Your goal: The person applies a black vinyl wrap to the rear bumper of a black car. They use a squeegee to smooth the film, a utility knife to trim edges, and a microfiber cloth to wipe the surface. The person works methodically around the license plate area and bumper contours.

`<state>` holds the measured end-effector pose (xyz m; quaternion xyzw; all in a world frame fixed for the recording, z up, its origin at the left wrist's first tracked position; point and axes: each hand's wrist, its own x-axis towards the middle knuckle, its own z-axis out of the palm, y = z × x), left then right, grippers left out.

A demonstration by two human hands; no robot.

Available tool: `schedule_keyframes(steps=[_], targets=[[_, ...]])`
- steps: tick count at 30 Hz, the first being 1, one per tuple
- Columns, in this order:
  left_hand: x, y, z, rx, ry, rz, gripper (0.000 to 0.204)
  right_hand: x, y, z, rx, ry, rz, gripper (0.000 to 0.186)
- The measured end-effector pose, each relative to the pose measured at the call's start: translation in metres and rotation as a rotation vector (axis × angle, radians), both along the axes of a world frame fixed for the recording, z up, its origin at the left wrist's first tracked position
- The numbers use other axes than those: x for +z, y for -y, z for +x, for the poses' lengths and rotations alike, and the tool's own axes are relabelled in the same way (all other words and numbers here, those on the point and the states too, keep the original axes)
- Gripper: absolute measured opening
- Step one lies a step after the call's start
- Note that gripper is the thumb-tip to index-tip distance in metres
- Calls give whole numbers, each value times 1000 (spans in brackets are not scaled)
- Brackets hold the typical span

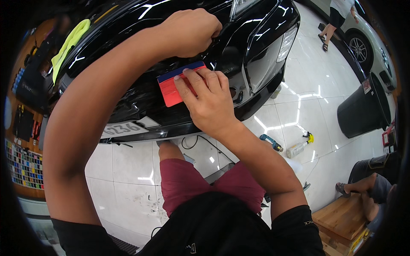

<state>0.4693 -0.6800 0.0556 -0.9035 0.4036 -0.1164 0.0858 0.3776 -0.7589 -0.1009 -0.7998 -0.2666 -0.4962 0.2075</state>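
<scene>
My right hand (211,102) grips a red squeegee (171,90) with a dark blue edge and presses it flat against the glossy black front of a car (141,102). My left hand (192,34) is closed in a fist just above, over the same black surface. Whatever its curled fingers hold, if anything, is hidden from view. A headlight (265,59) lies to the right of both hands. Below the squeegee, toward the left, is the white number plate (124,129).
A bright yellow cloth (70,45) drapes over the car at the left. On the tiled floor lie a heat gun (271,143) and a spray bottle (298,149). A large black bin (363,106) stands right. One person stands near a light-coloured car (380,38); another sits by a wooden platform (341,217).
</scene>
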Motion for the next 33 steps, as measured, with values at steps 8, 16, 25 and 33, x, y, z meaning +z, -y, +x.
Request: schedule_keyframes(steps=[8, 16, 25, 33], targets=[[19, -1, 22, -277, -125, 144, 16, 4, -30, -7, 14, -64, 258, 42], [41, 2, 4, -290, -122, 334, 5, 4, -41, -22, -127, -233, 434, 39], [28, 2, 6, -297, -19, 272, 7, 20, -56, -14, -392, -356, 267, 54], [33, 28, 19, -408, -34, 352, 10, 48, -43, 6, -544, -619, 341, 39]])
